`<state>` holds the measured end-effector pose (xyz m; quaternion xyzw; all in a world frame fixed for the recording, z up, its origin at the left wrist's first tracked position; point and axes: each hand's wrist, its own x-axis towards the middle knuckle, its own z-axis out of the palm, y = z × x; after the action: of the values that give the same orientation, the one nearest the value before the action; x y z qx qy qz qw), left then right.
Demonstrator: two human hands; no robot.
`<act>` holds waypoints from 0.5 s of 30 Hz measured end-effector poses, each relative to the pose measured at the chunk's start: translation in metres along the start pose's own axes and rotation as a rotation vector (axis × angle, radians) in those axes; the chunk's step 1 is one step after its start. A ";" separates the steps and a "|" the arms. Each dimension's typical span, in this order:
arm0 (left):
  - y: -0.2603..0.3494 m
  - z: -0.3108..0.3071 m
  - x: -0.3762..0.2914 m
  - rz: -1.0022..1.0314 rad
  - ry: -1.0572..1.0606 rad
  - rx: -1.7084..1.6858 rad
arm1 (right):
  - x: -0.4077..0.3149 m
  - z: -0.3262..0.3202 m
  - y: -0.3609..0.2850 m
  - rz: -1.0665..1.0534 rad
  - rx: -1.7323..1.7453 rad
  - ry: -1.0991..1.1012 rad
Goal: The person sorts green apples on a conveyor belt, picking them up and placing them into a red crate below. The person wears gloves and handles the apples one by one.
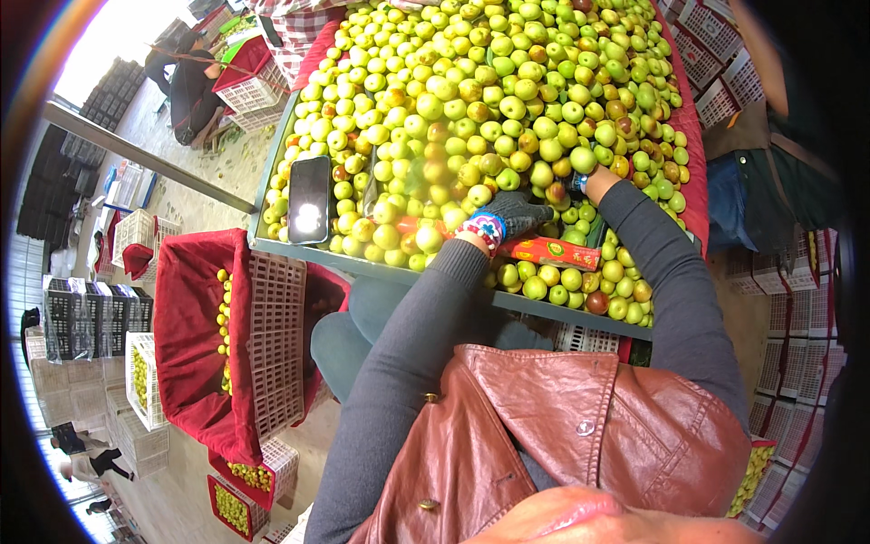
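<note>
A deep heap of green and brown-blotched jujubes (435, 143) covers the sorting table (367, 264) before me. My left hand (518, 212), in a dark glove with a patterned cuff, reaches to the right over the fruit. Its fingertips are among the jujubes, so its grip is unclear. Close by on the right, my right hand (579, 181) is mostly hidden by fruit; only its cuff and a bit of dark glove show. Below my left wrist lies a red printed packet (549, 253). A smartphone (309, 200) rests on the heap at the table's left end.
Left of the table stands a plastic crate (275, 340) with a red cloth liner (204, 326) and some jujubes inside. Stacked crates (795, 340) line the right side. One person (187, 88) crouches far left; another person's checked sleeve (299, 37) is across the table.
</note>
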<state>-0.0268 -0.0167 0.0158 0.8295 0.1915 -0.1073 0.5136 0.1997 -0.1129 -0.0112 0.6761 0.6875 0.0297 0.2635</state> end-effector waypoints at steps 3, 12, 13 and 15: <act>0.002 -0.001 -0.003 0.056 0.042 0.057 | 0.006 0.002 -0.002 -0.003 -0.008 -0.016; -0.007 0.002 0.008 0.093 -0.023 0.072 | 0.032 0.011 -0.006 -0.044 -0.043 -0.115; -0.009 0.004 0.010 0.117 0.022 0.059 | 0.029 0.009 -0.007 -0.044 -0.033 -0.097; -0.015 0.007 0.015 0.179 0.029 0.103 | 0.020 0.000 -0.010 -0.022 0.095 0.049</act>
<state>-0.0191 -0.0140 -0.0053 0.8701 0.1184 -0.0588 0.4747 0.1914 -0.0953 -0.0219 0.6792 0.7018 0.0106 0.2144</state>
